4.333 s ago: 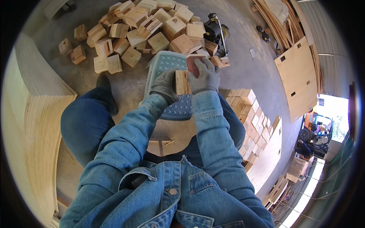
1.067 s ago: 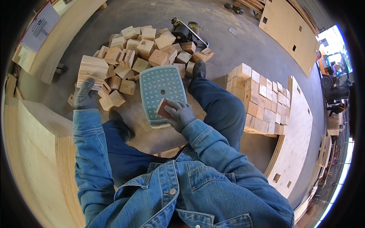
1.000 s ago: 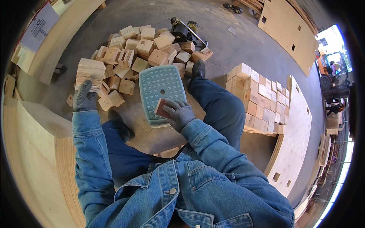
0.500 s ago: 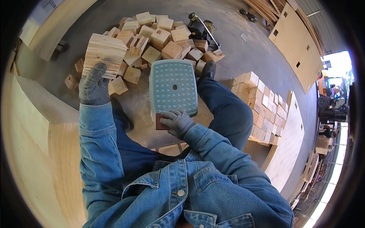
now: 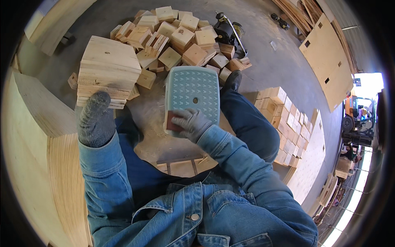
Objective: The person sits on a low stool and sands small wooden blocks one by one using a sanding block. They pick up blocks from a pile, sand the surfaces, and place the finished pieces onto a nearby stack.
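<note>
My left hand (image 5: 97, 121), in a grey knitted glove, grips a thick wooden block (image 5: 109, 61) by its near end, thumb on top. The block has rough layered edges and a small dark mark on its top face. My right hand (image 5: 194, 124), gloved too, is closed on a reddish-brown piece of what looks like sandpaper (image 5: 175, 120). It is over the near left part of a light blue-green plastic stool (image 5: 193, 82) with a textured top and a hole in the middle. Whether the sandpaper touches the stool, I cannot tell.
A heap of loose wooden blocks (image 5: 181, 37) lies on the floor beyond the stool. Neatly stacked blocks (image 5: 288, 123) stand at the right beside a pale board (image 5: 306, 160). A black tool with a metal bar (image 5: 230, 31) sits behind the heap. Large plywood panels (image 5: 37, 136) rise at left.
My left hand has brought the wooden block nearer and raised it, so it looks larger. My right hand has moved slightly up over the stool with the sandpaper.
</note>
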`<control>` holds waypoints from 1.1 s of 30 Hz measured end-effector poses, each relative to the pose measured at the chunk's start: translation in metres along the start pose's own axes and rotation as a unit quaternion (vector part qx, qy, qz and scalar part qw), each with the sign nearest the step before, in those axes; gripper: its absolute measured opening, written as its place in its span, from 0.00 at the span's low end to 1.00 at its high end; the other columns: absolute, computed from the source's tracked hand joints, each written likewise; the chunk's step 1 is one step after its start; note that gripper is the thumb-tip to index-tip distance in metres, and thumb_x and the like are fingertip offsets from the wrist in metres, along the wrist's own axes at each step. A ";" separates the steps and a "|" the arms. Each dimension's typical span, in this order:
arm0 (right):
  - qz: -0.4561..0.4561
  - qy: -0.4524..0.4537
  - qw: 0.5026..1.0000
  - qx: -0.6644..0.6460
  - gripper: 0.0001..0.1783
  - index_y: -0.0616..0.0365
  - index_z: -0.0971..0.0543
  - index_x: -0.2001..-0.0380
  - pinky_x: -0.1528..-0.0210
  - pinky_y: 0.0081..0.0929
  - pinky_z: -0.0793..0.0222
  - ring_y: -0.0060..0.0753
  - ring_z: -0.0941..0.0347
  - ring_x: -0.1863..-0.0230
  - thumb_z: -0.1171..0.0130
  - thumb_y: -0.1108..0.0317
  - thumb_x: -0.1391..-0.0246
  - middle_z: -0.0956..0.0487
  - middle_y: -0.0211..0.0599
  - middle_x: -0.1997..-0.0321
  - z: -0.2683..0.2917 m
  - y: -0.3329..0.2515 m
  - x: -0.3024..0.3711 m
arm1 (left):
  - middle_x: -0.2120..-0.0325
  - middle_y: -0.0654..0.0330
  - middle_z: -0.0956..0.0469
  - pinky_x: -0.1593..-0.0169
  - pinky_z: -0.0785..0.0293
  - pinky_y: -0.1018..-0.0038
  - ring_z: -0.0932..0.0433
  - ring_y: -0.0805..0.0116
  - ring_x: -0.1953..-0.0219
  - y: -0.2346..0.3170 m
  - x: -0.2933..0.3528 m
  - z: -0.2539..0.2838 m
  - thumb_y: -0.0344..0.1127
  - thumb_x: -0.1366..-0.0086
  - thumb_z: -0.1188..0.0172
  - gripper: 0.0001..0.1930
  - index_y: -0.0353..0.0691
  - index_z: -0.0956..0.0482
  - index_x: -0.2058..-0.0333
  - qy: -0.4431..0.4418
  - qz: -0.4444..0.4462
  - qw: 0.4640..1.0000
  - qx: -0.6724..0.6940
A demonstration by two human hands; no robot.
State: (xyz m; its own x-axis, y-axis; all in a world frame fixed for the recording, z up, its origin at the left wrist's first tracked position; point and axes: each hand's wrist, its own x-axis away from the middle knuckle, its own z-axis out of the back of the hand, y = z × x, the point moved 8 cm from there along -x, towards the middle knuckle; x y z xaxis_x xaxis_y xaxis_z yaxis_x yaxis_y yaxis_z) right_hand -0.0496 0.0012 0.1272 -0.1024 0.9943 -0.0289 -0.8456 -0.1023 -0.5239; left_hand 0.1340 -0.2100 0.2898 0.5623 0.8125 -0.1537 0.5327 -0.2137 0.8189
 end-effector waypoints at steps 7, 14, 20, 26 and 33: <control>-0.333 0.172 0.918 0.128 0.35 0.52 0.20 0.38 0.33 0.37 0.25 0.44 0.21 0.39 0.23 0.68 0.52 0.18 0.43 0.39 0.129 0.194 -0.023 | 0.43 0.50 0.19 0.35 0.24 0.62 0.19 0.57 0.42 -0.012 0.005 0.020 0.35 0.36 0.29 0.32 0.34 0.27 0.35 0.046 0.028 0.997 -0.055; -0.053 0.103 0.989 -0.091 0.38 0.48 0.20 0.38 0.33 0.42 0.28 0.45 0.25 0.36 0.22 0.68 0.57 0.24 0.38 0.32 0.045 0.069 -0.032 | 0.50 0.52 0.17 0.46 0.20 0.66 0.17 0.60 0.51 -0.008 0.003 -0.005 0.40 0.44 0.21 0.40 0.31 0.27 0.37 0.087 0.021 0.992 -0.093; -0.023 0.004 0.999 0.026 0.35 0.40 0.20 0.38 0.28 0.48 0.37 0.48 0.32 0.30 0.25 0.62 0.54 0.29 0.29 0.26 0.008 0.037 -0.037 | 0.50 0.50 0.17 0.50 0.15 0.66 0.15 0.61 0.53 -0.008 0.004 -0.015 0.43 0.47 0.18 0.46 0.29 0.31 0.34 0.062 0.034 0.986 -0.151; -0.257 0.172 0.949 0.060 0.32 0.44 0.19 0.41 0.30 0.42 0.31 0.51 0.25 0.35 0.26 0.60 0.52 0.23 0.35 0.32 0.085 0.172 -0.078 | 0.49 0.49 0.17 0.49 0.15 0.66 0.14 0.59 0.52 -0.015 0.002 -0.009 0.45 0.49 0.15 0.50 0.29 0.33 0.33 0.076 0.033 0.987 -0.138; -0.341 0.187 0.919 0.065 0.33 0.42 0.19 0.39 0.33 0.48 0.31 0.53 0.28 0.33 0.24 0.60 0.51 0.26 0.35 0.29 0.088 0.145 0.000 | 0.48 0.50 0.18 0.46 0.16 0.66 0.16 0.59 0.49 -0.010 0.004 -0.014 0.45 0.52 0.14 0.53 0.29 0.34 0.33 0.074 0.047 0.987 -0.134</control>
State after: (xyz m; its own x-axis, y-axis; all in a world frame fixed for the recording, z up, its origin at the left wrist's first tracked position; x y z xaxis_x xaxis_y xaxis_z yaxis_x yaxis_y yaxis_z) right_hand -0.2180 -0.0158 0.1261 0.6409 0.7668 -0.0349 -0.7047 0.5697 -0.4229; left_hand 0.1224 -0.1969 0.2884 0.4921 0.8705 -0.0048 0.2846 -0.1557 0.9459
